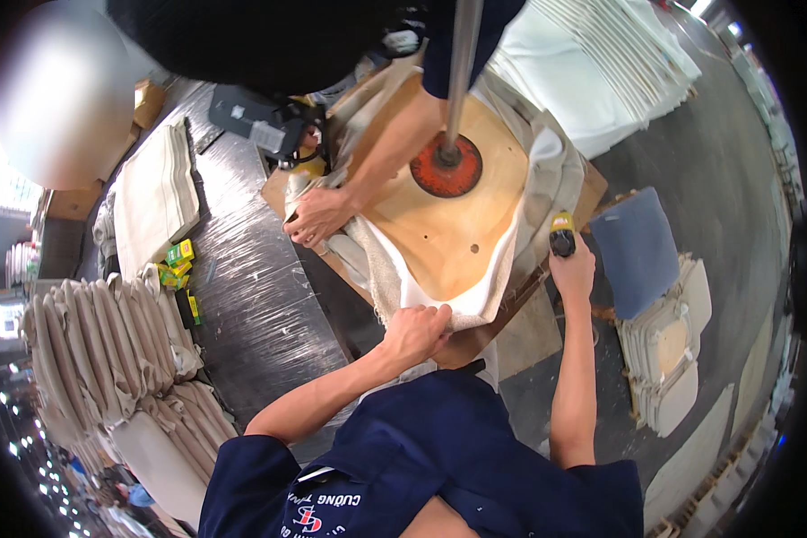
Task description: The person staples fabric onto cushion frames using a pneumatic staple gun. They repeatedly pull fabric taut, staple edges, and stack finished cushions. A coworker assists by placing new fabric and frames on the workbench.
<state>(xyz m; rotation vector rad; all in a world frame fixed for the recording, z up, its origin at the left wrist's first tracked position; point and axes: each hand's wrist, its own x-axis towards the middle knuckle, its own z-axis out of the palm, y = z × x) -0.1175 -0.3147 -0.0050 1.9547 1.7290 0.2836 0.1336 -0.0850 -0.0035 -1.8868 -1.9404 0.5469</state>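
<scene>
A plywood seat panel lies underside up, with white foam and beige fabric around its edges. My left hand is closed on the fabric and foam at the near edge. Off the panel's right side, my right hand grips a yellow and black staple gun. A round red pad on a metal rod presses on the panel's middle. Across from me, a co-worker's hand presses the fabric at the left edge; another yellow tool is beside it.
Folded beige covers are piled at the left, near small yellow-green boxes. White sheets are stacked at the far right. Padded seats and a blue-grey one stand to the right. A plastic-wrapped surface lies left of the panel.
</scene>
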